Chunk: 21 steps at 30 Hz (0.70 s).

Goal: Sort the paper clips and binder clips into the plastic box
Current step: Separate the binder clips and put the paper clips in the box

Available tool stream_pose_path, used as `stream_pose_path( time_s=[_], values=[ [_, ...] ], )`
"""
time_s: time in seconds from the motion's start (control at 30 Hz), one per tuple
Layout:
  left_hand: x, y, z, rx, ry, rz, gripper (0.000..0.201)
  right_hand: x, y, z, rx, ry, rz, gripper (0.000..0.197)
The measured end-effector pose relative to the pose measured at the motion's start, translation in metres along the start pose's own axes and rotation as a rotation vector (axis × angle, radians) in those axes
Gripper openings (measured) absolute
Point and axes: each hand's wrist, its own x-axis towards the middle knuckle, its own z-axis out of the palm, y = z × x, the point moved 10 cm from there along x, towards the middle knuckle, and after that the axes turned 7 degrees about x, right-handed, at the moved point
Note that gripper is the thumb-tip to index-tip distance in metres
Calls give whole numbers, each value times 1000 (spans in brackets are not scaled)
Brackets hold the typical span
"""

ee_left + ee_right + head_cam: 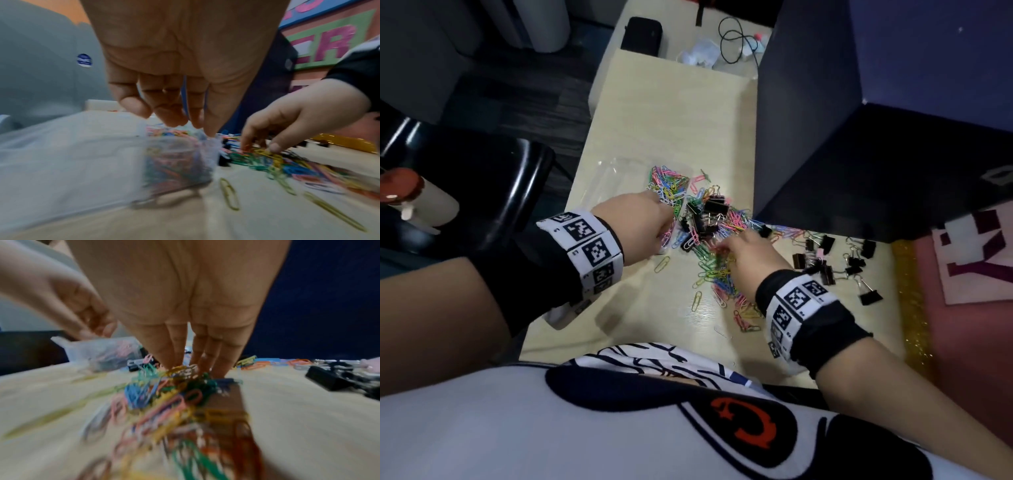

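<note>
- Plainly, the left hand point(640, 222) hangs over the near corner of the clear plastic box point(619, 171), fingers loosely curled downward; something thin and blue shows between them in the left wrist view, too blurred to name, so I cannot tell whether it holds a clip or has let go
- Coloured paper clips point(667, 185) already fill the box's right compartment; the left compartment looks empty; the box is light, so a knock from that hand could likely shove or tip it and spill the sorted clips
- The right hand point(746, 253) presses straight fingers into the loose paper-clip pile point(715, 274) on the wooden desk point(671, 113), raking rather than pinching; the clips interlock, so a grab may lift a tangled chain that sheds pieces on the way
- Black binder clips point(709, 212) lie mixed into the pile's far side just beside the box, with more binder clips point(835, 257) scattered apart to the right; a careless scoop could carry one into the paper-clip compartment
- Stray clips near the desk's front edge point(697, 299) could be swept off by a wrist
</note>
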Motion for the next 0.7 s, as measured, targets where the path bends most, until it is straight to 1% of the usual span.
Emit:
stream_pose_path(
  time_s=[0.07,0.13,0.2,0.27,0.3,0.33,0.4,0.43,0.47,0.53,0.6,0.7],
  values=[
    [0,26,5,14,-16,71,23,-8,-1,8,-54,-24,-51,57],
    [-1,51,18,36,-75,137,34,-13,3,11,-67,-30,-76,53],
    [-1,72,33,81,-128,191,52,-16,15,3,-6,22,-41,48],
    [1,81,46,118,-168,211,68,-21,29,-9,14,85,13,44],
    [3,83,51,133,-181,210,73,-24,37,-11,3,81,57,48],
    [4,83,54,147,-190,203,74,-28,46,-8,-10,45,120,59],
    [7,82,55,168,-196,184,69,-39,63,7,-42,-88,269,84],
    [8,82,54,173,-198,174,66,-44,68,16,-52,-147,317,92],
    [10,82,53,172,-198,163,64,-46,70,24,-45,-174,334,96],
    [12,82,51,154,-190,135,65,-43,66,29,12,-131,291,98],
    [12,84,50,136,-176,116,73,-36,60,24,92,-50,224,97],
    [8,94,55,164,-206,147,86,-29,55,17,157,8,140,100]
  ],
)
